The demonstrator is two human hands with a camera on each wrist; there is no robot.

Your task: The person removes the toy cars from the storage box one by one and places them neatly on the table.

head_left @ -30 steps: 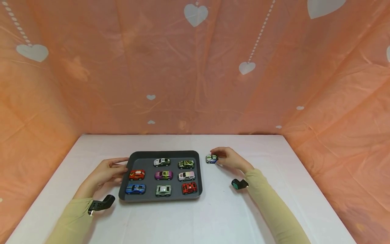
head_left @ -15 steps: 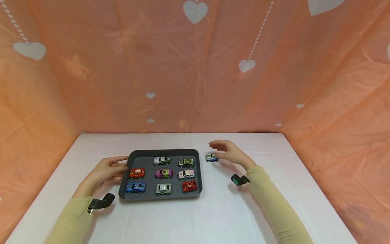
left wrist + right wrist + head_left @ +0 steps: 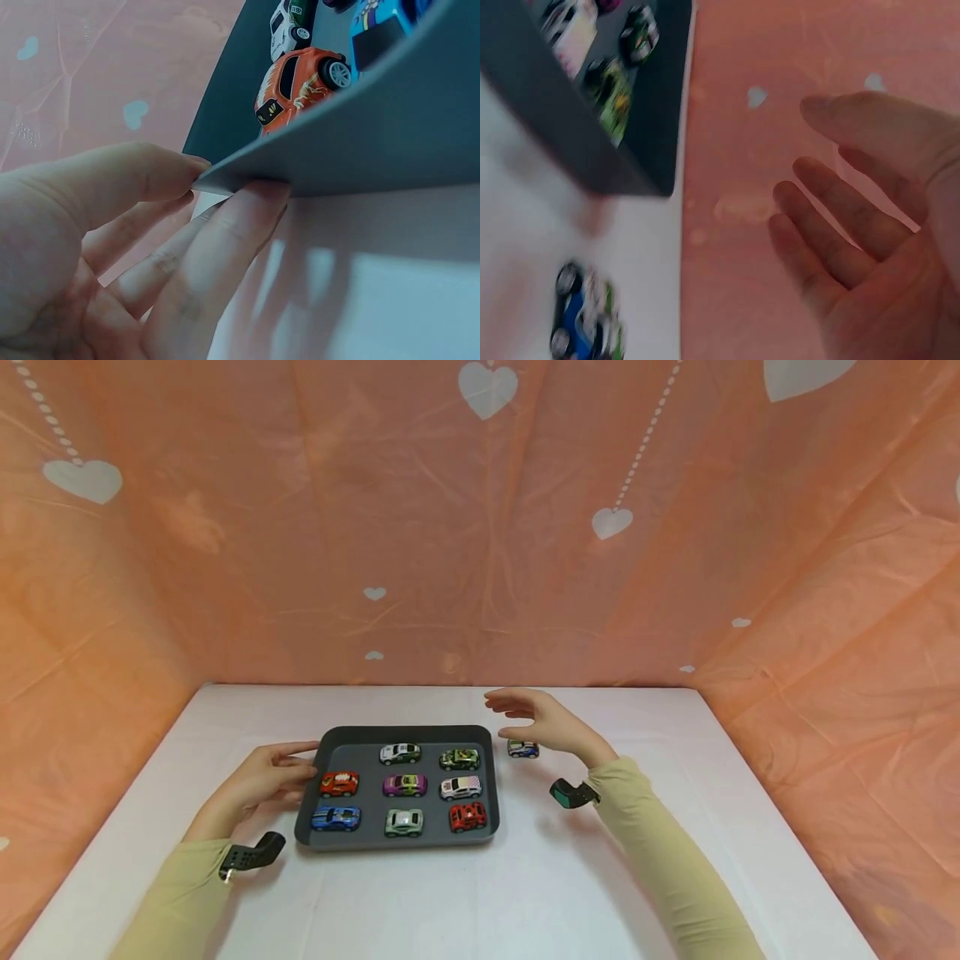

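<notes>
My left hand (image 3: pixel 258 781) is at the left side of a dark grey tray (image 3: pixel 397 843). In the left wrist view its thumb and a finger (image 3: pixel 225 262) pinch the tray's rim. Several small toy cars stand in the tray, among them a red-orange one (image 3: pixel 339 783), a blue one (image 3: pixel 335 818) and a green camouflage one (image 3: pixel 459 759). Just right of the tray, a white, green and blue toy car (image 3: pixel 522 750) stands on the table. Raised above and partly in front of that car is my right hand (image 3: pixel 551 722), its fingers extended and holding nothing.
The white tabletop (image 3: pixel 405 910) runs back to an orange curtain (image 3: pixel 480 610) with pale hearts, which also closes both sides. Each wrist carries a black strapped device, one (image 3: pixel 251 854) at the left and another (image 3: pixel 573 793) at the right.
The right hand has let go of the white, green and blue toy car, risen and moved left towards the tray. That car stays on the table. The left hand remains at the tray.
</notes>
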